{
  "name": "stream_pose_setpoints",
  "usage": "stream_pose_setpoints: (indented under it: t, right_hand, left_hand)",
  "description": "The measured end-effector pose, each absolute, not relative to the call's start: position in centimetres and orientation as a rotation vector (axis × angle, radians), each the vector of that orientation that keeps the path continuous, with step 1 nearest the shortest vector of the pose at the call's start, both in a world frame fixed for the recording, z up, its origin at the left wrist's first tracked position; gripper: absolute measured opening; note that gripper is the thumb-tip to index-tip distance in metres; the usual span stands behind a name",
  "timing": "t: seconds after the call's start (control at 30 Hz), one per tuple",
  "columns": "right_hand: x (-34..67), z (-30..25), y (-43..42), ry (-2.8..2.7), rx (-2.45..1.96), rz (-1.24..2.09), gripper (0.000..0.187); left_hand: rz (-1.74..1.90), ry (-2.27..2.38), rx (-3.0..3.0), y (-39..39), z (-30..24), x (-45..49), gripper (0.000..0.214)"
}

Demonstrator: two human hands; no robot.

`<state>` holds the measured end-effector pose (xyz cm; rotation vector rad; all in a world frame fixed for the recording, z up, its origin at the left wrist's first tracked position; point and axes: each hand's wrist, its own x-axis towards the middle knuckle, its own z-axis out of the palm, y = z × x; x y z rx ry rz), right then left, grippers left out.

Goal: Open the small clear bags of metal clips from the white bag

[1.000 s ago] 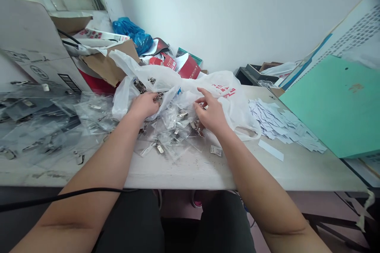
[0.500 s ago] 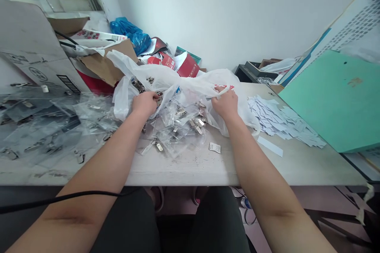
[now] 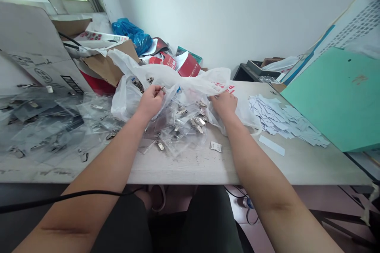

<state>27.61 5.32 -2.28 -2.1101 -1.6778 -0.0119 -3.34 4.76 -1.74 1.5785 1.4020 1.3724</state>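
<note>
A white plastic bag [image 3: 190, 82] with red print lies crumpled across the middle of the table. Its left opening shows several metal badge clips [image 3: 137, 84] inside. My left hand [image 3: 151, 101] is at that opening, thumb and fingers pinched on a small metal clip [image 3: 162, 88]. On the bag's right part, my right hand [image 3: 224, 103] has its fingers curled into the thin plastic, the fingertips partly hidden. Between my hands spreads a heap of clear plastic badge sleeves [image 3: 175, 134] with metal clips, partly under the bag.
More clipped sleeves [image 3: 50, 130] cover the table's left side. White paper slips [image 3: 271, 116] lie piled at right, beside a green board [image 3: 332, 99]. A small printed label [image 3: 215, 146] rests near the front. Cardboard boxes [image 3: 44, 55] stand at back left. A black cable [image 3: 89, 193] crosses my left forearm.
My left hand has lifted slightly and moved right, now showing a clip between its fingertips. My right hand has shifted slightly down and left on the bag, whose right part has sunk flatter.
</note>
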Motion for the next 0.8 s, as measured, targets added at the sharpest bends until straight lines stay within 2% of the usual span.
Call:
stream_pose_setpoints:
  t: [0.13,0.27,0.47,0.53,0.63,0.8]
  right_hand:
    - [27.7,-2.1,5.3,-1.656,-1.900,-0.140,0.033]
    - [28.4,-1.9,5.2,-1.396,-1.483,-0.223,0.021]
    - [29.3,1.8,2.9,-0.920,-0.933,-0.205,0.025]
    - [28.9,3.6,1.0,-0.852,-0.815,-0.210,0.023]
    - [26.9,4.6,-2.2,-0.980,-0.651,-0.180,0.018]
    - [22.4,2.0,-4.2,-1.798,-0.738,0.097,0.010]
  left_hand:
    - [1.453,1.417,1.505,4.4,-1.2,-3.2,0.023]
    - [1.592,1.415,1.399,4.1,-0.5,-3.3,0.019]
    - [1.727,1.270,1.360,2.4,1.0,-2.0,0.030]
    - [1.743,1.147,1.345,1.4,1.5,-1.2,0.027]
    - [1.555,0.904,1.260,0.0,2.2,-0.2,0.026]
    - [1.176,0.704,1.056,-1.0,2.5,0.4,0.033]
